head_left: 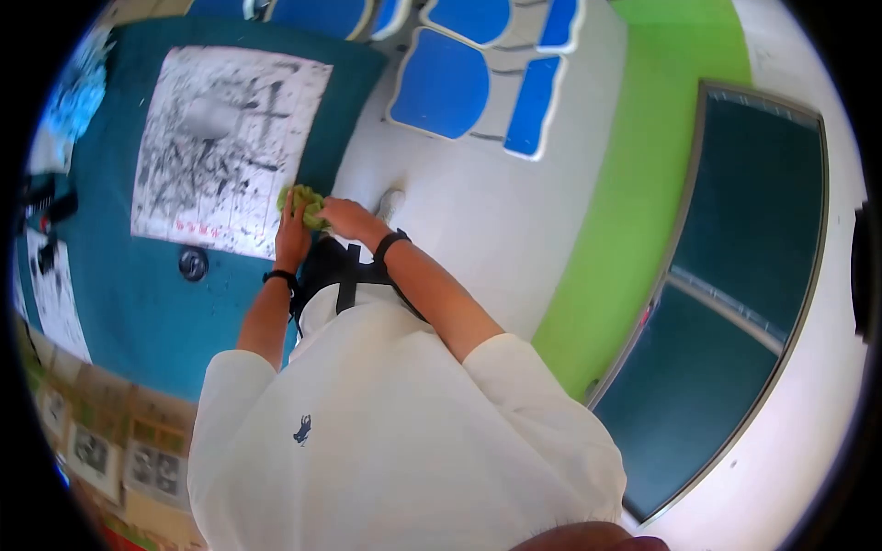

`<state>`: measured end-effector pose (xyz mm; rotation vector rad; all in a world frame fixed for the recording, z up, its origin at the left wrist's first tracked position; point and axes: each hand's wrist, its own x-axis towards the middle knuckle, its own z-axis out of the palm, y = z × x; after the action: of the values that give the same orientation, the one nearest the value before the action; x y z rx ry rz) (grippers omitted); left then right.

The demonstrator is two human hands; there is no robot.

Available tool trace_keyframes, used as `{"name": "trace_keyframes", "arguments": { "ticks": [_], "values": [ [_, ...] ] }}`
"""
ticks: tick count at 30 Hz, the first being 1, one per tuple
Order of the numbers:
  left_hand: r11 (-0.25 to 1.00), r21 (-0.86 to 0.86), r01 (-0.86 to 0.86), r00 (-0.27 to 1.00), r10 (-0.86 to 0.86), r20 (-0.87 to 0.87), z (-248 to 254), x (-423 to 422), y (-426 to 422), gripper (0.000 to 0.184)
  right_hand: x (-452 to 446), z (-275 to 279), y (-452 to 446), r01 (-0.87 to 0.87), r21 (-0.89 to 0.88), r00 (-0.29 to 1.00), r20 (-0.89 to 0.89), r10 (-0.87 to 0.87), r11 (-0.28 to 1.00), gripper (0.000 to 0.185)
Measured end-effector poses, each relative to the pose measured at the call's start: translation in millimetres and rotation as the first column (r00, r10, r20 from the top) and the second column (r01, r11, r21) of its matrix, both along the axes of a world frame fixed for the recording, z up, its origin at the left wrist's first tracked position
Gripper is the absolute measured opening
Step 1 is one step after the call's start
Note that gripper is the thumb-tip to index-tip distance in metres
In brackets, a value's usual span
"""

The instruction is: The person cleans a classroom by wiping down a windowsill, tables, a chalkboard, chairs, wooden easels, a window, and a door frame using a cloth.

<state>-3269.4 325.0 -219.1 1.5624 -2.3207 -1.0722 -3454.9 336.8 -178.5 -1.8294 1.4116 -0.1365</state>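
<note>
Both hands meet at a crumpled yellow-green cloth (315, 209) by the right edge of the ink-marked sheet. My left hand (292, 237) has its fingers closed on the cloth's left side, over the sheet's border. From the right, my right hand (349, 220) grips the cloth, its fingertips partly hidden. Beneath lies a large white sheet (220, 151) covered in black ink strokes and smudges, with red characters along its near edge. A small round black dish (193, 264) sits just below the sheet.
A dark green cover (129, 303) lies over the table. Another inked sheet (57, 294) and dark objects (61, 208) are at its left. Crumpled light-blue plastic (81, 87) lies at the far left. Blue chairs (441, 84) stand beyond; a framed green board (735, 266) is on the right.
</note>
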Motion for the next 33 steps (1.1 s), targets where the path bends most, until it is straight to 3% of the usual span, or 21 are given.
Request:
{"name": "trace_keyframes", "arguments": {
  "ticks": [3,5,8,9,10,12,13,14,16,19,21,22,23,24,25,26,27,28,30,32,33],
  "values": [
    [0.998,-0.005,0.066,0.995,-0.066,-0.071,-3.5,-19.3,9.9,0.05,-26.2,31.4,20.4,0.16,-0.06,0.983,0.103,-0.154,0.985,0.034],
    [0.987,-0.041,0.158,0.982,-0.162,-0.096,1.4,-29.3,1.1,0.048,-53.4,52.8,39.1,0.285,-0.01,0.948,0.152,-0.28,0.959,0.033],
    [0.995,0.067,0.068,0.998,-0.069,0.012,12.8,-64.8,-21.2,0.044,-101.2,62.4,69.3,0.41,-0.06,0.903,0.164,-0.397,0.91,0.034],
    [0.994,-0.051,0.095,0.995,-0.097,-0.019,-12.9,-68.9,-27.5,0.043,-118.6,54.0,82.6,0.444,-0.074,0.887,0.175,-0.426,0.893,0.036],
    [0.989,-0.075,0.128,0.991,-0.13,-0.021,-6.0,-90.5,-30.8,0.043,-136.9,55.9,94.8,0.473,-0.096,0.874,0.181,-0.452,0.876,0.036],
    [0.934,0.254,0.251,0.966,-0.223,-0.134,10.1,-129.1,-30.1,0.041,-168.5,62.8,127.6,0.579,-0.153,0.815,0.116,-0.567,0.801,0.042],
    [0.914,0.285,0.289,0.955,-0.253,-0.156,19.0,-156.9,-19.6,0.041,-186.8,71.7,145.0,0.58,-0.085,0.814,0.047,-0.578,0.81,0.055],
    [0.891,0.311,0.33,0.941,-0.287,-0.176,26.1,-191.5,-5.1,0.041,-209.4,78.8,161.4,0.611,-0.11,0.792,0.063,-0.608,0.784,0.055],
    [0.79,0.141,0.597,0.796,-0.559,-0.233,38.0,-264.7,26.5,0.041,-246.7,79.1,190.9,0.579,-0.095,0.812,-0.021,-0.583,0.81,0.068],
    [0.599,-0.069,0.798,0.512,-0.733,-0.447,61.8,-375.8,80.0,0.041,-304.4,94.1,250.7,0.637,-0.177,0.768,0.061,-0.637,0.751,0.074],
    [0.54,-0.156,0.827,0.417,-0.775,-0.475,106.8,-435.2,121.7,0.04,-339.1,113.1,288.3,0.855,-0.14,0.519,0.19,-0.834,0.5,0.064],
    [0.556,-0.127,0.822,0.45,-0.769,-0.455,127.4,-459.7,140.2,0.038,-357.5,121.9,308.6,0.86,-0.163,0.508,0.193,-0.839,0.483,0.064],
    [0.571,-0.104,0.815,0.479,-0.763,-0.434,144.8,-484.9,155.8,0.036,-376.1,130.3,328.2,0.885,-0.269,0.437,0.199,-0.877,0.38,0.055],
    [0.55,-0.12,0.827,0.447,-0.771,-0.455,160.1,-502.5,170.1,0.035,-390.9,140.0,345.5,0.891,-0.369,0.359,0.215,-0.908,0.265,0.046],
    [0.542,-0.116,0.833,0.436,-0.77,-0.466,175.3,-517.8,185.9,0.034,-402.6,152.4,360.2,0.89,-0.392,0.34,0.226,-0.913,0.234,0.046],
    [0.529,-0.11,0.842,0.422,-0.771,-0.476,188.4,-532.1,199.9,0.034,-411.3,163.8,375.5,0.928,-0.368,0.202,0.372,-0.906,0.056,0.037],
    [0.451,-0.095,0.887,0.387,-0.84,-0.38,196.9,-548.2,209.9,0.034,-419.4,173.6,387.9,0.94,-0.318,0.061,0.508,-0.859,-0.12,0.028],
    [0.374,-0.07,0.925,0.341,-0.896,-0.284,201.7,-565.3,218.5,0.034,-428.1,176.8,395.6,0.93,-0.331,0.039,0.518,-0.854,-0.158,0.028],
    [0.275,-0.099,0.956,0.236,-0.926,-0.294,197.5,-599.5,232.1,0.032,-447.4,182.1,417.0,0.917,-0.247,-0.094,0.631,-0.77,-0.314,0.019],
    [0.251,-0.064,0.966,0.213,-0.91,-0.356,174.2,-637.1,246.2,0.033,-467.7,180.7,436.5,0.87,-0.308,-0.145,0.587,-0.797,-0.385,0.014],
    [0.18,-0.016,0.983,0.168,-0.943,-0.286,172.4,-659.9,253.6,0.032,-479.5,185.1,443.8,0.813,-0.413,-0.182,0.49,-0.853,-0.411,0.015]
  ]
}}
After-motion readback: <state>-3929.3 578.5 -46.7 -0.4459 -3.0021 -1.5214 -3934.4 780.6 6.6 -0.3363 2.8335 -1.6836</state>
